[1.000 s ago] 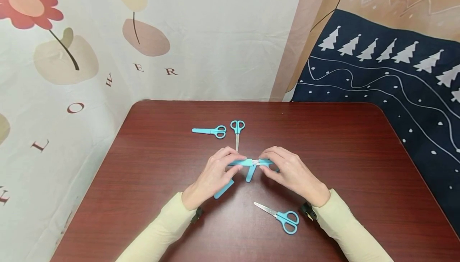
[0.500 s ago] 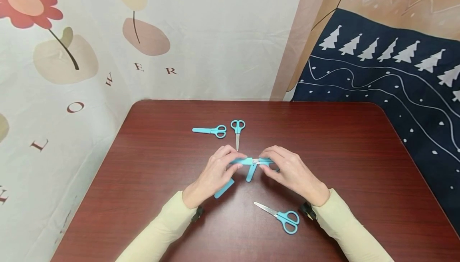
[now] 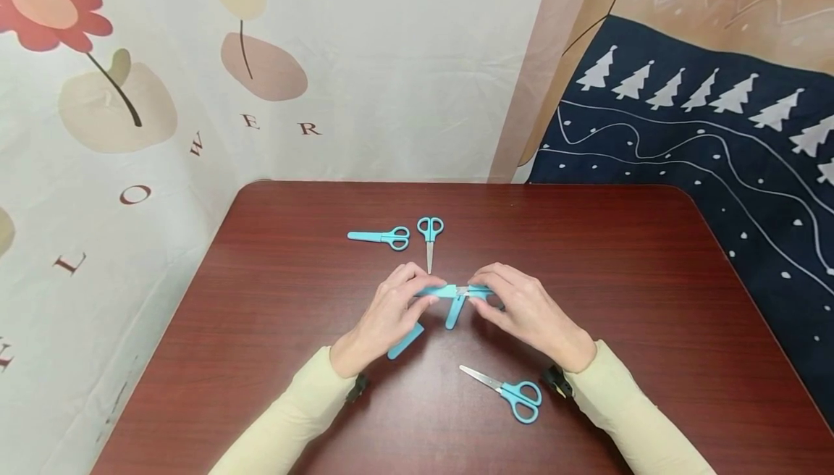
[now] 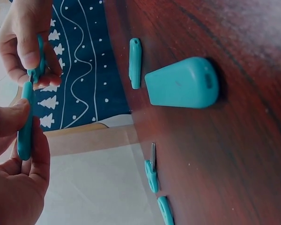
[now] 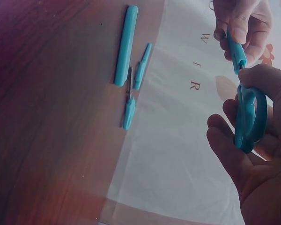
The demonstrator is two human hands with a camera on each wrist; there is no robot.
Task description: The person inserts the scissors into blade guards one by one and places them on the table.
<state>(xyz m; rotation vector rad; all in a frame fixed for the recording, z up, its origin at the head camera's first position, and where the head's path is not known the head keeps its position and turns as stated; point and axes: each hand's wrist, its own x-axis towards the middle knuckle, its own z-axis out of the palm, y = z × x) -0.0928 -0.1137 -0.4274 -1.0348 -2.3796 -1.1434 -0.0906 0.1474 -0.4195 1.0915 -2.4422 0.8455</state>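
Over the middle of the table, my left hand (image 3: 389, 308) pinches a light blue blade cover (image 3: 443, 292) between thumb and fingers. My right hand (image 3: 528, 310) grips a pair of blue-handled scissors (image 5: 253, 115) by the finger loops. Their blades point left into the cover's mouth, and a short length of metal shows between cover and handles. Below the hands lie two loose blue covers: one (image 3: 405, 342) by the left wrist, the other (image 3: 454, 313) under the gap between the hands. Uncovered scissors (image 3: 521, 397) rest near the right wrist, tips toward the upper left.
Farther back on the brown table (image 3: 586, 229) lie covered scissors (image 3: 378, 237), turned sideways. Beside them are bare-bladed scissors (image 3: 430, 230), tips toward the person. A pale printed cloth (image 3: 404, 98) and a navy tree-patterned cloth (image 3: 651, 127) hang beyond the table edge.
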